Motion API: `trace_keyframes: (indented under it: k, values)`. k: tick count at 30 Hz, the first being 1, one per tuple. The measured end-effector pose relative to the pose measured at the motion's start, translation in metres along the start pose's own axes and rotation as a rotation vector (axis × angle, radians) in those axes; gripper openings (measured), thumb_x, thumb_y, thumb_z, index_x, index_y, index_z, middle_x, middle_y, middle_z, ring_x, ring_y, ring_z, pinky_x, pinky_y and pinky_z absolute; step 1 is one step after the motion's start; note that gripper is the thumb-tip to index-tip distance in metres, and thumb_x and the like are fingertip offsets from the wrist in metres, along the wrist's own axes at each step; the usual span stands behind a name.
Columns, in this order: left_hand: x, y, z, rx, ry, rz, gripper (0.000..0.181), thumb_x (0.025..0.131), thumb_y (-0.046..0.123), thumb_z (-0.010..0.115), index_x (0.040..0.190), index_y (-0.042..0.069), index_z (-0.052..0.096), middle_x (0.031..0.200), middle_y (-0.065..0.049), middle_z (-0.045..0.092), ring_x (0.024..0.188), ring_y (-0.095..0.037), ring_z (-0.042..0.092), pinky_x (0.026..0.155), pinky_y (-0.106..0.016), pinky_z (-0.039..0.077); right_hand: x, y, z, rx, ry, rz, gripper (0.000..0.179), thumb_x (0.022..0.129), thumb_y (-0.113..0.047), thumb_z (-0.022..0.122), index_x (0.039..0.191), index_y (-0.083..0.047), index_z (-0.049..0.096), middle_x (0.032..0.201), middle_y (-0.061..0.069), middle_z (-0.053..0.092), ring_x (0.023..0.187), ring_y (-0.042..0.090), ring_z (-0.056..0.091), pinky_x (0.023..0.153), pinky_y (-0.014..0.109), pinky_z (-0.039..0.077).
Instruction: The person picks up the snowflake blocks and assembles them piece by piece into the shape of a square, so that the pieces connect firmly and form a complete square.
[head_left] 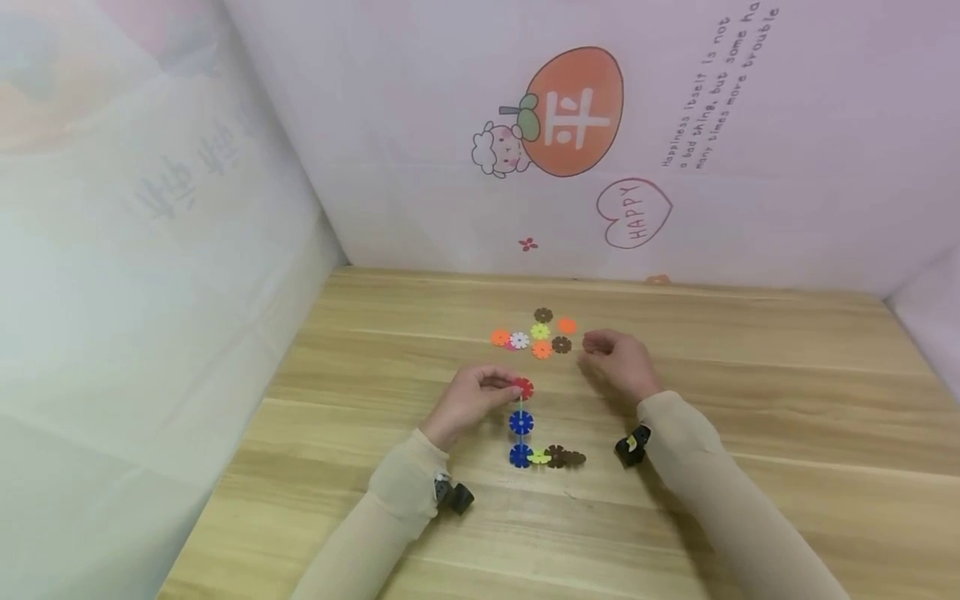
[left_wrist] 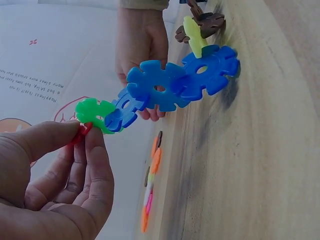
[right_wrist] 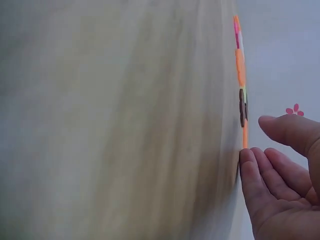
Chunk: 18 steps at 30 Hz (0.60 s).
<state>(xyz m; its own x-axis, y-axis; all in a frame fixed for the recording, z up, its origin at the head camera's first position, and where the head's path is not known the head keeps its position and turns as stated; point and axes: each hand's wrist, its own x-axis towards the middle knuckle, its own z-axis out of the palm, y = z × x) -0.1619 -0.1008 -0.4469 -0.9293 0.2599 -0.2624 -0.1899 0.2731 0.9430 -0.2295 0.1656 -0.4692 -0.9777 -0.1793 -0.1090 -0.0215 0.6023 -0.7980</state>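
My left hand (head_left: 467, 402) pinches a red notched plastic disc (head_left: 528, 388) between thumb and fingers. That disc ends a chain of interlocked discs: a green disc (left_wrist: 89, 109) comes after it, then several blue discs (left_wrist: 145, 77), a yellow-green disc (left_wrist: 193, 36) and brown discs (left_wrist: 212, 22). From the red end the chain runs toward the near side, then bends right in the head view. My right hand (head_left: 624, 360) is just right of the loose discs. Its thumb stands apart from the fingers, and the fingertips are close to an orange disc (head_left: 567, 326); contact cannot be told.
Beyond the chain lie loose discs: brown (head_left: 543, 315), yellow-green (head_left: 540, 332), white (head_left: 519, 340), a partly covered pink one and more orange ones. They lie flat on the wooden table (head_left: 765, 400). A printed cloth wall (head_left: 420, 167) borders the far edge.
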Motion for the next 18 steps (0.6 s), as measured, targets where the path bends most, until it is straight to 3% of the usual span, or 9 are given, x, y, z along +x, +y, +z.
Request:
trace_keyframes:
  k: [5,13,18]
  values:
    - [0.002,0.001,0.001,0.011,-0.001,-0.005,0.022,0.087,0.016,0.074,0.108,0.012,0.071,0.104,-0.003,0.073,0.097,-0.017,0.068,0.088,-0.033,0.057,0.011,-0.007,0.009,-0.012,0.002,-0.013,0.054,0.091,-0.018,0.07,0.136,0.003,0.052,0.134,0.023,0.06,0.121,0.038,0.058,0.105,0.048,0.048]
    - [0.002,0.003,0.003,0.026,0.005,-0.005,0.021,0.088,0.017,0.073,0.108,0.012,0.071,0.104,-0.004,0.074,0.096,-0.017,0.068,0.088,-0.033,0.057,0.027,-0.016,0.022,-0.195,0.001,-0.071,0.043,0.088,-0.009,0.072,0.126,0.006,0.059,0.118,0.025,0.067,0.108,0.038,0.064,0.097,0.049,0.052]
    - [0.002,0.002,0.002,0.027,0.01,-0.01,0.021,0.088,0.017,0.073,0.108,0.011,0.071,0.104,-0.004,0.073,0.096,-0.017,0.068,0.089,-0.034,0.056,0.023,-0.018,0.021,-0.163,-0.034,-0.057,0.039,0.087,-0.004,0.071,0.123,0.007,0.061,0.116,0.024,0.067,0.108,0.037,0.064,0.098,0.047,0.052]
